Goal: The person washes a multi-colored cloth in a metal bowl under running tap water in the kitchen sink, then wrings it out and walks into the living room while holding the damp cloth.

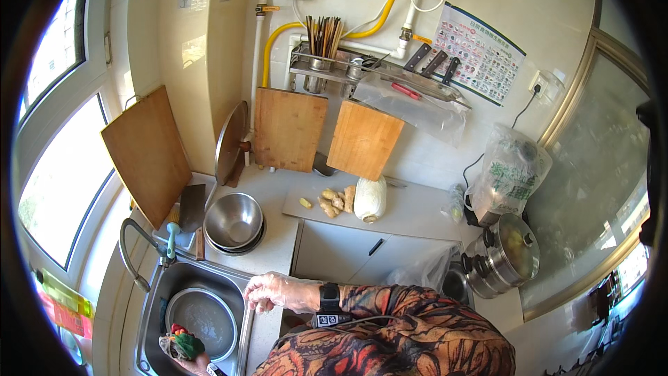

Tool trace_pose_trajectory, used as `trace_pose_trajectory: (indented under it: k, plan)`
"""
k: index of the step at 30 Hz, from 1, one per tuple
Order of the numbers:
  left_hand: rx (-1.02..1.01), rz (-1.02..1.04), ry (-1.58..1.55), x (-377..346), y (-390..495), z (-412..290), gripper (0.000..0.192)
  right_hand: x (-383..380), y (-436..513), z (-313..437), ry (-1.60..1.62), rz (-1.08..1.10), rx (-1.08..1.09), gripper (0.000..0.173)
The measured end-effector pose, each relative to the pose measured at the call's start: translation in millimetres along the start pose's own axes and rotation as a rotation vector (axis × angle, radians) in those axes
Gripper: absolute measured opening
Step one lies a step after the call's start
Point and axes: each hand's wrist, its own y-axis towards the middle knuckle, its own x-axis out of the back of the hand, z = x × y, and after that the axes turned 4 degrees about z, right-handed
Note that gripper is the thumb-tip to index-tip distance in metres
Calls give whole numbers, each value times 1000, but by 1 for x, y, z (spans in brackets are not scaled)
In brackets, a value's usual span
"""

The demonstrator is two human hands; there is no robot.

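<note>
My left hand is low in the view, over the near part of the steel sink. Its fingers are closed on a bunched cloth in green, red and grey. Below the cloth, a round metal basin with some water stands in the sink. My right hand, in a thin clear glove, hovers by the sink's right rim with bent fingers; nothing shows in it. A curved faucet rises at the sink's back left corner.
Stacked steel bowls, a cleaver and a scrub brush lie behind the sink. Wooden cutting boards lean at the back. Ginger and a napa cabbage lie on the counter. A steamer pot stands at right.
</note>
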Motion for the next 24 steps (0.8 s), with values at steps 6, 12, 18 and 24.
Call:
trace_pose_trajectory:
  k: [6,12,18,24]
  plan:
    - [-16,49,-130,-19,-8,1,59,6,1,-8,7,32,-13,20]
    - [-92,-169,-399,-53,-2,11,65,7,6,-10,23,66,-63,20]
    - [78,-282,-362,-42,6,12,37,6,15,-9,42,53,-136,22]
    - [89,-482,58,-17,6,24,18,4,26,-10,43,82,-178,25]
